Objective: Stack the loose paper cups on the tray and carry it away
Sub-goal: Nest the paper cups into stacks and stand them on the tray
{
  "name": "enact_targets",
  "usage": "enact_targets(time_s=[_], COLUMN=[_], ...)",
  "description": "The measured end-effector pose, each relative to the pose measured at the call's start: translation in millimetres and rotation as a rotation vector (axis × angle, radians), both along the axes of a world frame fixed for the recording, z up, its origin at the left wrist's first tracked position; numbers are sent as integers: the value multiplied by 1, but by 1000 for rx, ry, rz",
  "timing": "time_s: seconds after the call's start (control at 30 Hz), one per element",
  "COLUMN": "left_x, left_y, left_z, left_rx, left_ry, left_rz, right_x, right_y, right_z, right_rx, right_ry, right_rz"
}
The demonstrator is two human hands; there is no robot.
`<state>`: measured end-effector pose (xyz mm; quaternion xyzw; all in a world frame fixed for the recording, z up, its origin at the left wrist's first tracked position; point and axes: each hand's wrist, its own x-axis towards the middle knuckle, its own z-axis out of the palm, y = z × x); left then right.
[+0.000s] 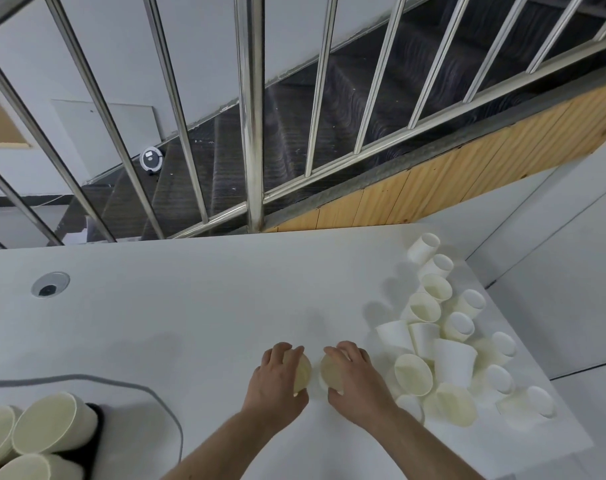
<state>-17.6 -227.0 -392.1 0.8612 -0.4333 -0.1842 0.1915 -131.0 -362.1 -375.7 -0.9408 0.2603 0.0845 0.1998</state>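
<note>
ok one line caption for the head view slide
Both hands, left hand and right hand, each hold a paper cup beside the loose cups.

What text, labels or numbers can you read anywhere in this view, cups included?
None can be read.
The loose paper cups are plain white, with no print showing, as are the cup in the left hand and the cup in the right hand.
The stacked cups at bottom left are plain too.
The round device on the stairs has markings too small to read.

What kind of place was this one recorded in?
Likely an indoor office or workshop corner by a staircase: a white table against a steel railing, dark stairs beyond, a robot vacuum parked on the stairs.
</note>
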Motion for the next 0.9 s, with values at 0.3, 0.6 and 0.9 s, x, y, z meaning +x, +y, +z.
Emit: enact_targets(time_s=[0.3,0.6,0.9], left_x=[-11,-46,-58], left_y=[26,107,218], left_z=[18,42,77], left_rx=[-101,-214,-271], left_ry=[1,-49,-108], left_rz=[9,60,150], right_x=[-13,-47,-59], right_y=[25,92,182], right_z=[31,64,79], right_rx=[-63,-84,-22], right_ry=[-58,-138,-250], right_rz=[-22,72,212])
